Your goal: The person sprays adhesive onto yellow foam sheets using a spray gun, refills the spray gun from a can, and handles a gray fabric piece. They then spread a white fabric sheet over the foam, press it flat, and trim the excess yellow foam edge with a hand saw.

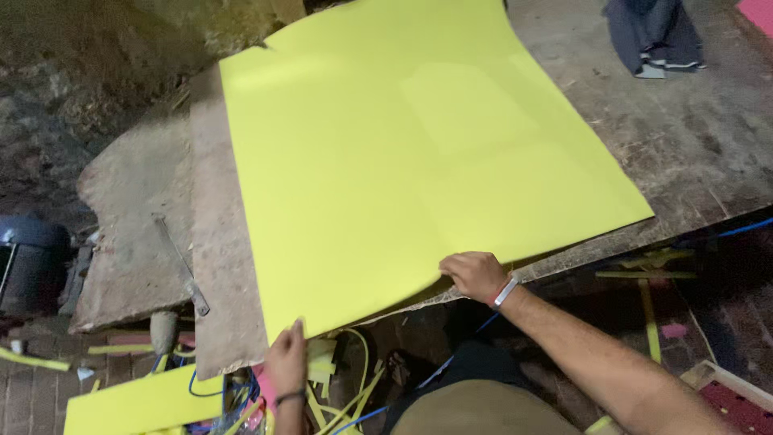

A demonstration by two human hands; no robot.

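Both hands low, palms down; left hand (287, 360) fingers extended, right hand (475, 275) curled.
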